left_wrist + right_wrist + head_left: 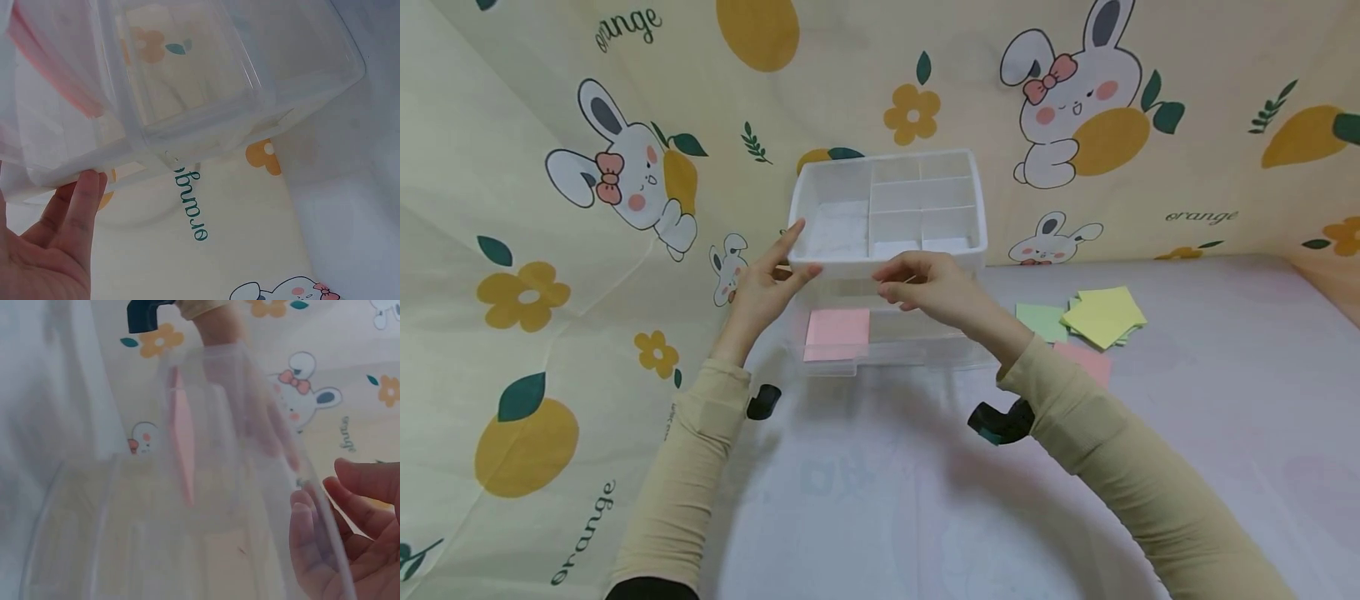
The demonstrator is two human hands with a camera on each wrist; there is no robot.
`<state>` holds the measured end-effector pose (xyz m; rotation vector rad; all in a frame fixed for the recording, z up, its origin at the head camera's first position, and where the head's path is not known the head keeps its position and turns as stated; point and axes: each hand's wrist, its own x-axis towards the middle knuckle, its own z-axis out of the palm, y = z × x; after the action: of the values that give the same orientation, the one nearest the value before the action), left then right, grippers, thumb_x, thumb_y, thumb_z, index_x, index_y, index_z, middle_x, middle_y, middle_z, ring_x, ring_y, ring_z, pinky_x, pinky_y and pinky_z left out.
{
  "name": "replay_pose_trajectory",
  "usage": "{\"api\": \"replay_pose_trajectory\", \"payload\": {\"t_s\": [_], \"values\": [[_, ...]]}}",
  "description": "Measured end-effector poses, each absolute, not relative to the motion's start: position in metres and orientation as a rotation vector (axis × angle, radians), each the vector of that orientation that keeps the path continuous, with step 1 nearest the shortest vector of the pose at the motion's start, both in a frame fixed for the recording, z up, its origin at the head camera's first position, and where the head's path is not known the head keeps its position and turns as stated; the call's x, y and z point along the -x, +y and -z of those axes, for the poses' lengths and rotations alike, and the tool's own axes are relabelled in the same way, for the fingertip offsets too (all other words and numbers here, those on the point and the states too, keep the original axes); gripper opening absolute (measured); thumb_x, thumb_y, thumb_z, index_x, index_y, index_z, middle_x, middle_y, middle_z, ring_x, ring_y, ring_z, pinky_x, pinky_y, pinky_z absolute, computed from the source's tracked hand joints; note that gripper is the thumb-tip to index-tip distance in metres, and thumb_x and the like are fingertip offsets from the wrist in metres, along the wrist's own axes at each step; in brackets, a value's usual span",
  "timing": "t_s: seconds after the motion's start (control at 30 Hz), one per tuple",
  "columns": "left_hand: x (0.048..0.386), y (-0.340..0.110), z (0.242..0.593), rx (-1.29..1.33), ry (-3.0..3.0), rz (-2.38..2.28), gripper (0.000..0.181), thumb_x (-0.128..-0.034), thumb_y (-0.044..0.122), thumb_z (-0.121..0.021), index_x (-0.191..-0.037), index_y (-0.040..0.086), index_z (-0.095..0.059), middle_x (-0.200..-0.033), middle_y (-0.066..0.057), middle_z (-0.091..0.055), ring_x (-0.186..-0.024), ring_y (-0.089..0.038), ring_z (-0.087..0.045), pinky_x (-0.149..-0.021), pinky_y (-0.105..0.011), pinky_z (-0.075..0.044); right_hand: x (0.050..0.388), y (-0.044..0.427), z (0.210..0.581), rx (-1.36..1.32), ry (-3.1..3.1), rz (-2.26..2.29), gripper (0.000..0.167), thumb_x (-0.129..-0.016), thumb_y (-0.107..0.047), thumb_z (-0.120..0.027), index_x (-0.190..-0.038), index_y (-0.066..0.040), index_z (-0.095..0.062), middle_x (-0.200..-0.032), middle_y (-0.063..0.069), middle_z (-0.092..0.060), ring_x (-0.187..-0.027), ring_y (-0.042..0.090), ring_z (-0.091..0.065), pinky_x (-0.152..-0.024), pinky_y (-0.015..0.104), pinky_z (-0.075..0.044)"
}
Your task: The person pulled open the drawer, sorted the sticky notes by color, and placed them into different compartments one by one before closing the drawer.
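Note:
A white storage box with a compartmented top tray stands at the back. Below the tray, a clear drawer sticks out at the front. Pink paper notes lie in the drawer's left part, seen edge-on as a pink stack in the right wrist view. My left hand touches the box's left front corner, fingers and thumb fairly straight. My right hand hovers by the tray's front edge, fingers loosely bent, thumb apart from the fingertips. I see nothing between them.
Right of the box lie yellow notes, green notes and pink notes on the white tabletop. Behind stands a patterned cloth backdrop with rabbits and oranges. Black wrist mounts jut from the sleeves.

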<state>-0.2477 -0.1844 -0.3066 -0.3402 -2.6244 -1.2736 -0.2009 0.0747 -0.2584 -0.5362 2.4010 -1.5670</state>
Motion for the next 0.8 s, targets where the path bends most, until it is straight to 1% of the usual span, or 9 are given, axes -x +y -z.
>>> {"api": "replay_pose_trajectory", "payload": {"t_s": [0.17, 0.33, 0.43, 0.5, 0.53, 0.6, 0.7, 0.77, 0.8], "values": [[0.248, -0.184, 0.307, 0.345, -2.617, 1.263, 0.065, -0.0790, 0.056, -0.063, -0.135, 0.058, -0.029, -0.125, -0.010, -0.060, -0.101, -0.026, -0.065, -0.110, -0.064, 0.007, 0.196, 0.091, 0.253, 0.549, 2.393, 1.623, 0.028, -0.091, -0.020, -0.061, -0.115, -0.007, -0.061, -0.110, 0.009, -0.064, -0.087, 0.012, -0.062, -0.078, 0.024, -0.053], [0.249, -0.184, 0.308, 0.350, -2.619, 1.253, 0.066, -0.0787, 0.057, -0.063, -0.135, 0.059, -0.029, -0.129, -0.010, -0.058, -0.101, -0.026, -0.065, -0.110, -0.065, 0.009, 0.190, 0.113, 0.246, 0.567, 2.391, 1.698, 0.035, -0.091, -0.024, -0.061, -0.119, -0.004, -0.058, -0.112, 0.009, -0.062, -0.092, 0.012, -0.062, -0.080, 0.023, -0.052], [0.249, -0.184, 0.307, 0.348, -2.621, 1.247, 0.066, -0.0787, 0.058, -0.063, -0.135, 0.058, -0.029, -0.128, -0.010, -0.059, -0.101, -0.026, -0.064, -0.110, -0.065, 0.008, 0.188, 0.128, 0.244, 0.589, 2.398, 1.738, 0.035, -0.090, -0.027, -0.061, -0.119, -0.006, -0.059, -0.108, 0.003, -0.063, -0.094, 0.012, -0.061, -0.081, 0.022, -0.052], [0.249, -0.184, 0.307, 0.346, -2.621, 1.255, 0.066, -0.0788, 0.057, -0.063, -0.135, 0.058, -0.029, -0.127, -0.011, -0.059, -0.100, -0.026, -0.065, -0.111, -0.065, 0.004, 0.187, 0.137, 0.244, 0.598, 2.396, 1.779, 0.031, -0.091, -0.026, -0.061, -0.117, -0.009, -0.060, -0.104, -0.002, -0.063, -0.093, 0.011, -0.061, -0.080, 0.021, -0.052], [0.248, -0.184, 0.307, 0.345, -2.622, 1.259, 0.066, -0.0789, 0.057, -0.063, -0.135, 0.058, -0.029, -0.126, -0.011, -0.060, -0.100, -0.026, -0.065, -0.111, -0.064, -0.002, 0.187, 0.142, 0.244, 0.598, 2.391, 1.809, 0.029, -0.090, -0.024, -0.061, -0.115, -0.010, -0.061, -0.101, -0.004, -0.064, -0.092, 0.011, -0.061, -0.079, 0.020, -0.052], [0.248, -0.184, 0.307, 0.342, -2.627, 1.272, 0.066, -0.0789, 0.057, -0.063, -0.135, 0.058, -0.028, -0.125, -0.011, -0.060, -0.099, -0.026, -0.065, -0.110, -0.061, -0.019, 0.188, 0.151, 0.246, 0.597, 2.364, 1.871, 0.025, -0.090, -0.021, -0.061, -0.113, -0.011, -0.062, -0.101, -0.003, -0.064, -0.092, 0.012, -0.061, -0.079, 0.020, -0.052], [0.247, -0.185, 0.307, 0.341, -2.630, 1.287, 0.066, -0.0791, 0.056, -0.063, -0.135, 0.059, -0.028, -0.126, -0.011, -0.059, -0.099, -0.026, -0.065, -0.100, -0.055, -0.038, 0.188, 0.164, 0.249, 0.550, 2.354, 1.916, 0.025, -0.090, -0.022, -0.062, -0.114, -0.013, -0.062, -0.104, -0.003, -0.064, -0.093, 0.012, -0.061, -0.079, 0.019, -0.052], [0.247, -0.185, 0.307, 0.342, -2.627, 1.289, 0.065, -0.0791, 0.056, -0.064, -0.134, 0.059, -0.029, -0.126, -0.011, -0.059, -0.099, -0.025, -0.065, -0.103, -0.056, -0.034, 0.188, 0.173, 0.252, 0.513, 2.364, 1.923, 0.027, -0.090, -0.023, -0.062, -0.115, -0.012, -0.061, -0.104, -0.003, -0.064, -0.093, 0.012, -0.061, -0.079, 0.018, -0.052], [0.247, -0.185, 0.307, 0.342, -2.625, 1.288, 0.065, -0.0792, 0.056, -0.064, -0.134, 0.059, -0.029, -0.125, -0.011, -0.060, -0.099, -0.025, -0.065, -0.107, -0.058, -0.027, 0.188, 0.177, 0.254, 0.493, 2.373, 1.924, 0.027, -0.090, -0.023, -0.062, -0.115, -0.012, -0.061, -0.104, -0.003, -0.064, -0.093, 0.011, -0.061, -0.079, 0.018, -0.052]]}}
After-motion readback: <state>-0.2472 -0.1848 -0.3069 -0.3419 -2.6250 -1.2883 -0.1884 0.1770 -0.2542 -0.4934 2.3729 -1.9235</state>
